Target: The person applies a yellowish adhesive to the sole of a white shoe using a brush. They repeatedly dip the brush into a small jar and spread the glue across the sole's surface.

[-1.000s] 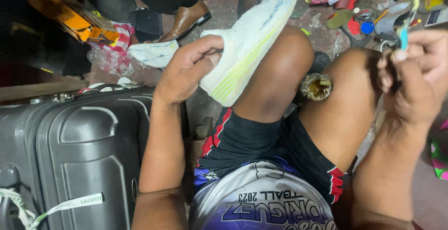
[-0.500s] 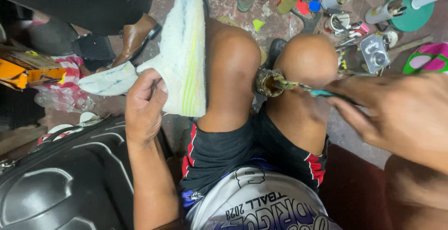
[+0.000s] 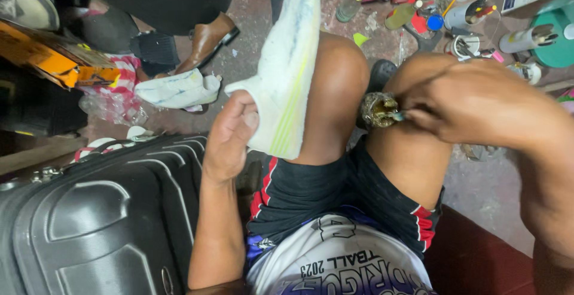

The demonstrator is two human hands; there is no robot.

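Since the earlier frame, right hand (image 3: 478, 100) has come down from beside the knee to the glue tin (image 3: 378, 109) wedged between the knees, fingers pinched around a thin tool dipped into its mouth. White shoe sole (image 3: 286, 67) lies along the left thigh, yellow-green edge facing the tin. Left hand (image 3: 230, 136) clamps the sole's heel end, thumb pressed on top, fingers curled under. Dark hard-shell suitcase (image 3: 101, 223) stands just beside the left arm. Bottles and tubes (image 3: 454, 8) clutter the floor beyond the knees; a brown shoe (image 3: 206, 40) sits upper left.
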